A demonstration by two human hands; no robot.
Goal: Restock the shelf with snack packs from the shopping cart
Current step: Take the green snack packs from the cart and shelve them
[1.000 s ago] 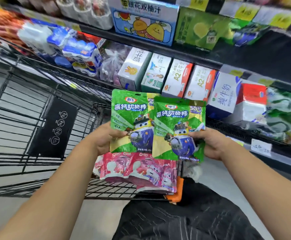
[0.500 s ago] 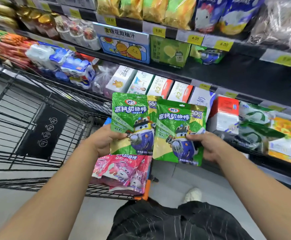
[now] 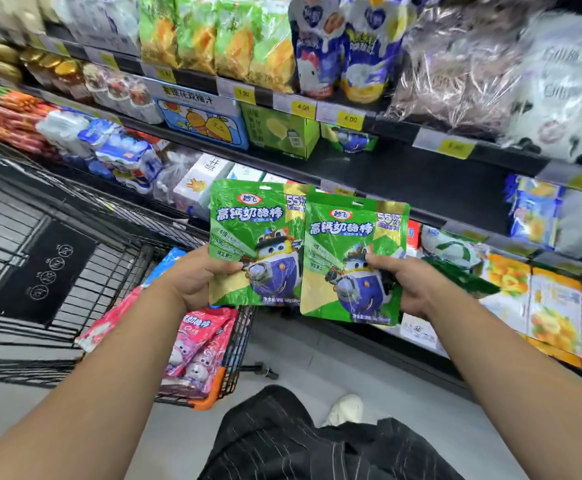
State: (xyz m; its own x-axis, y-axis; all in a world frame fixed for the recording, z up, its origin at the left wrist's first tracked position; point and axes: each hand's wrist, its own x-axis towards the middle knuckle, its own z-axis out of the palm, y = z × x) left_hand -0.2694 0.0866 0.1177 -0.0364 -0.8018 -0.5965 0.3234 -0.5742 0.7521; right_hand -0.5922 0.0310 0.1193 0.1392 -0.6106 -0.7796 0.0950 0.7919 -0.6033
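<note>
Above cart | 2 green packs | 1 per hand

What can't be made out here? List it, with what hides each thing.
Head view only:
- Lower shelf boxes: mostly covered by the two green packs.
- Yellow price tags: too blurred to read.
- Pink packs in the cart: count hidden by the left hand and forearm.

You have one view only, from your head, looking forward and down at close range. The shelf runs from 10 to 3 o'clock, the shopping cart sits at 9, your forearms enter from 6.
</note>
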